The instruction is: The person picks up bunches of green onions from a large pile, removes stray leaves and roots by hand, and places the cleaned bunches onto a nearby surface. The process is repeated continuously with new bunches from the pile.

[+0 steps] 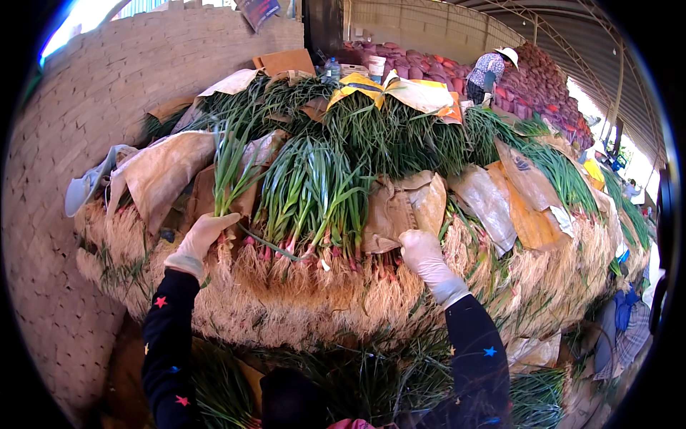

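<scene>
In a pale glove, my left hand is closed around a small bunch of green garlic plants, held upright with leaves up and roots down. To its right, a wide row of garlic plants lies with reddish bulb ends towards me. My right hand, gloved too, grips the lower right edge of a brown woven sack that lies over more plants. Pale roots hang along the front of the heap below both hands. A thin green strip runs between my left hand and the bulbs.
More sacks cover parts of the heap at left and right. A brick wall stands at the left. Behind the heap, a person in a white hat bends near stacked purple net bags. Another person's leg shows at lower right.
</scene>
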Tool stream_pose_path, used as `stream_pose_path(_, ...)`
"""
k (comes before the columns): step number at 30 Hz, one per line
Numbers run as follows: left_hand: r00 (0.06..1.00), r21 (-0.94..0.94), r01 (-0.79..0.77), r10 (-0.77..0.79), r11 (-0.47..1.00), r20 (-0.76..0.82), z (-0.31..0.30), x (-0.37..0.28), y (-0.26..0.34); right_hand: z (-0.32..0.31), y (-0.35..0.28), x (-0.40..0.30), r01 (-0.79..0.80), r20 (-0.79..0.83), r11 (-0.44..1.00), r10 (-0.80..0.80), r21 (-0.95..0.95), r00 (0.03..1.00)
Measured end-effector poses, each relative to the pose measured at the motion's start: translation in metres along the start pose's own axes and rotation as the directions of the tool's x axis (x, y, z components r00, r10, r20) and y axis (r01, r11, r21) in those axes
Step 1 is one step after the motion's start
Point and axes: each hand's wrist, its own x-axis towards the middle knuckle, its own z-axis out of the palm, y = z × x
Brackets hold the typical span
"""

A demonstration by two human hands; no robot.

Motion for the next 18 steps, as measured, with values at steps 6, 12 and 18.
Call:
stream_pose_path(6, 0.996, 0.111, -0.089, 0.089, 0.990, 0.005, 0.037, 0.034, 0.009, -0.077, 0.008, -0.007, 0.133, 0.270, 0.990, -0.118, -0.040, 0.956)
stream_pose_path(12, 0.998, 0.035, -0.055, 0.054, 0.998, 0.043, 0.042, 0.020, 0.013, -0.077, 0.007, -0.025, 0.139, 0.165, 0.988, -0.149, 0.072, 0.975)
stream_pose_path(18, 0.930, -0.234, -0.032, 0.115, 0.972, 0.348, 0.151, -0.012, 0.052, -0.096, 0.047, -0.001, 0.127, 0.032, 0.984, -0.124, -0.128, 0.992)
